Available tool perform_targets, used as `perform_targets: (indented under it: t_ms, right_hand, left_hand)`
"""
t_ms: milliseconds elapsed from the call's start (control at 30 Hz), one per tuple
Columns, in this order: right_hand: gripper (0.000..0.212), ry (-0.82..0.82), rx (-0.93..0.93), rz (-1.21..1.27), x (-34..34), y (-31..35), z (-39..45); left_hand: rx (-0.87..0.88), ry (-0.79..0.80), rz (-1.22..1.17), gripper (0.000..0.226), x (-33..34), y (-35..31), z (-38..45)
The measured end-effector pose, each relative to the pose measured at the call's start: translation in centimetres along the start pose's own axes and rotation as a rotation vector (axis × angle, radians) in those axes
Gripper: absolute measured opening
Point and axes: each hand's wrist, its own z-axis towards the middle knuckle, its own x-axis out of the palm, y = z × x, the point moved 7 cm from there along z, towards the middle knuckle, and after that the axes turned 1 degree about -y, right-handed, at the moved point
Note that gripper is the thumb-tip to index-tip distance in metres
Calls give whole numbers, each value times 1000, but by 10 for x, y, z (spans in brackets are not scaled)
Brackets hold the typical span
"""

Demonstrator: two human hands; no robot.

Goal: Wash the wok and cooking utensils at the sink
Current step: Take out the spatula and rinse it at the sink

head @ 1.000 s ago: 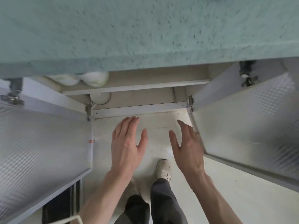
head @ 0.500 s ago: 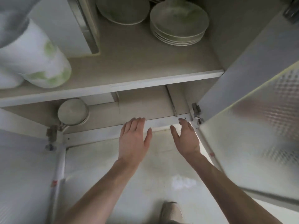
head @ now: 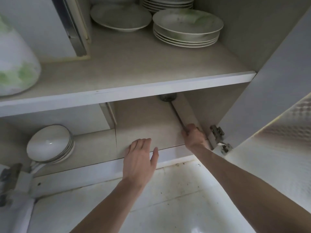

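I look into an open low cabinet. A long-handled metal utensil [head: 175, 113] lies on the bottom shelf along the right wall; its dark rounded head pokes out from under the upper shelf. My right hand [head: 193, 137] is closed around the near end of its handle. My left hand [head: 140, 158] is open, fingers spread, palm down over the front edge of the bottom shelf [head: 144, 132]. No wok or sink is in view.
A stack of white bowls [head: 49, 145] sits at the left of the bottom shelf. The upper shelf [head: 134, 68] carries stacked plates [head: 186, 29], a shallow bowl [head: 120, 18] and a white-green container [head: 15, 68]. An open cabinet door [head: 272, 106] stands at right, pale floor [head: 168, 199] below.
The camera has dropped and moved closer to the cabinet. My right hand reached in and closed on the utensil's handle. My left hand moved forward onto the shelf's edge.
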Motion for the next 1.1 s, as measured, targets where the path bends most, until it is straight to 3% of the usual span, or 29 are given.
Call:
perform_targets:
  t_ms: [300, 567, 700, 800, 933, 1100]
  right_hand:
    - [32, -38, 60, 333, 7, -4, 3]
    - [38, 43, 32, 311, -52, -12, -118]
    - [37, 188, 0, 237, -99, -9, -211]
    - [37, 306, -10, 215, -141, 1, -276]
    - [38, 429, -16, 180, -207, 27, -344]
    - [37, 480, -11, 152, -295, 66, -414]
  left_hand:
    - [8, 31, -11, 52, 7, -11, -6]
    - [-128, 178, -257, 37, -38, -38, -56]
    - [-536, 322, -589, 29, -66, -49, -96]
    - [-900, 335, -900, 25, -91, -63, -124]
    - [-1243, 169, -1251, 26, -162, -96, -155]
    - [-1543, 7, -1376, 10, -266, -127, -189]
